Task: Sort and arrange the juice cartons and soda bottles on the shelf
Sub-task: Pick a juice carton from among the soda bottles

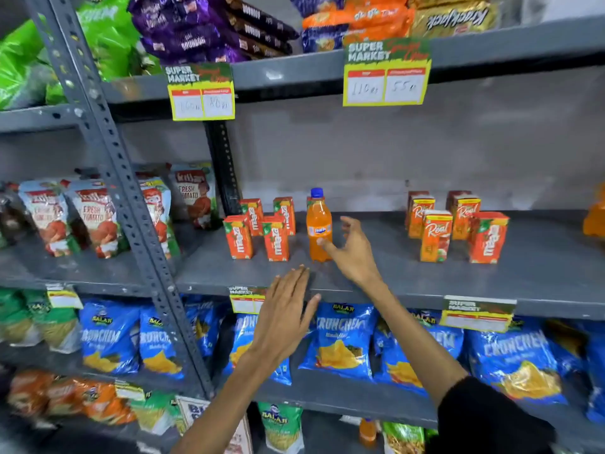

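Observation:
An orange soda bottle [319, 228] with a blue cap stands upright on the grey middle shelf [393, 280]. My right hand [352, 249] is spread open right beside it, thumb tip touching its lower part, fingers not wrapped around it. My left hand [284, 317] hovers flat and open at the shelf's front edge, holding nothing. Several orange Maaza juice cartons [262, 228] stand in a group left of the bottle. Several Real juice cartons [440, 224] and one Maaza carton [487, 238] stand to the right.
A second orange bottle [594, 217] shows at the far right edge. Tomato chip bags [98, 214] fill the left bay past the slotted metal upright [131, 198]. Blue Crunchem bags [343, 342] sit on the shelf below. Price tags [386, 73] hang from the shelf above.

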